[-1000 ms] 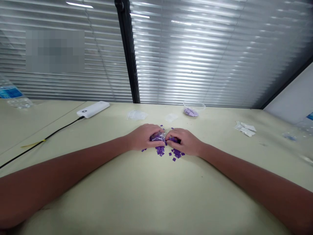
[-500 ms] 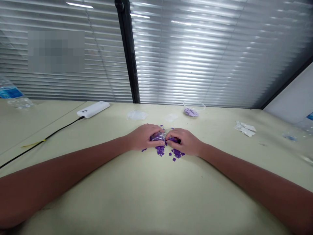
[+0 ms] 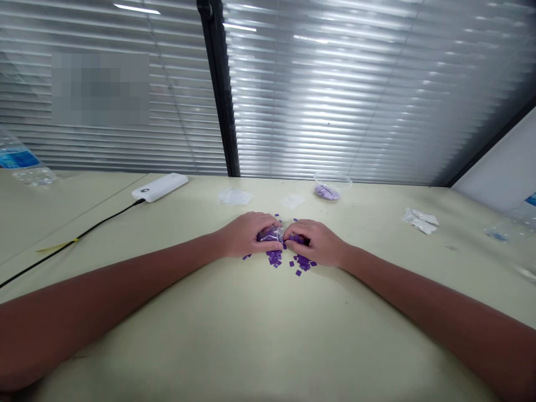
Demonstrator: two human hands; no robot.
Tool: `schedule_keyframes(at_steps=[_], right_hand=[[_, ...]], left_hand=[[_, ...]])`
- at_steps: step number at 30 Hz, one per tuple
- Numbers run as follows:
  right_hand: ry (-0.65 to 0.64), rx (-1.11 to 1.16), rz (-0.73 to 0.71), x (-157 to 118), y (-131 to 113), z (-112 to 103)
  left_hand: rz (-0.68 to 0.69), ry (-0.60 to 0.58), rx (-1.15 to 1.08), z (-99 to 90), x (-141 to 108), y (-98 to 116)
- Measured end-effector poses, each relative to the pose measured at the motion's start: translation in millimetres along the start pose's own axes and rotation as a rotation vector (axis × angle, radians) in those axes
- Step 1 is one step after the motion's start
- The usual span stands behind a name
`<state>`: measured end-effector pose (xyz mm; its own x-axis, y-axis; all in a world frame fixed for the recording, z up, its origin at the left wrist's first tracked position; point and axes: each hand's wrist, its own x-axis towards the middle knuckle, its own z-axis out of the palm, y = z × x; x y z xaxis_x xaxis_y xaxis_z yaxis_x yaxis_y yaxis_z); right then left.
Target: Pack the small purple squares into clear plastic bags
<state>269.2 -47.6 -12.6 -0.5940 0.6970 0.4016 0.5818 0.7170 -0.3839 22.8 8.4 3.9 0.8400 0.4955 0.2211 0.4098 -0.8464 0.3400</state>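
A clear plastic bag (image 3: pixel 269 235) with purple pieces inside lies in the grip of my left hand (image 3: pixel 246 234), its thumb along the near side and fingers over the far side. My right hand (image 3: pixel 320 241) curls over a heap of small purple squares (image 3: pixel 302 261), with its fingertips close to the bag's mouth. Whether a square is pinched in those fingertips is too small to make out. More loose purple squares (image 3: pixel 274 258) are scattered on the table just in front of the bag.
Behind my hands stands a clear round tub (image 3: pixel 333 180) with pale purple pieces (image 3: pixel 327 192). Clear plastic bags (image 3: pixel 235 196) lie to its left. A white power bank (image 3: pixel 161 187) with a black cable (image 3: pixel 104 220), white scraps (image 3: pixel 420 220) and a water bottle (image 3: pixel 25 159) are further out.
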Motion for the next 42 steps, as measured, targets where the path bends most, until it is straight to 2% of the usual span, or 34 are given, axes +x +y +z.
schedule_keyframes(at_steps=[42], right_hand=[[-0.022, -0.025, 0.019, 0.5, -3.1, -2.3]], left_hand=[[0.0, 0.005, -0.016, -1.1, -0.1, 1.9]])
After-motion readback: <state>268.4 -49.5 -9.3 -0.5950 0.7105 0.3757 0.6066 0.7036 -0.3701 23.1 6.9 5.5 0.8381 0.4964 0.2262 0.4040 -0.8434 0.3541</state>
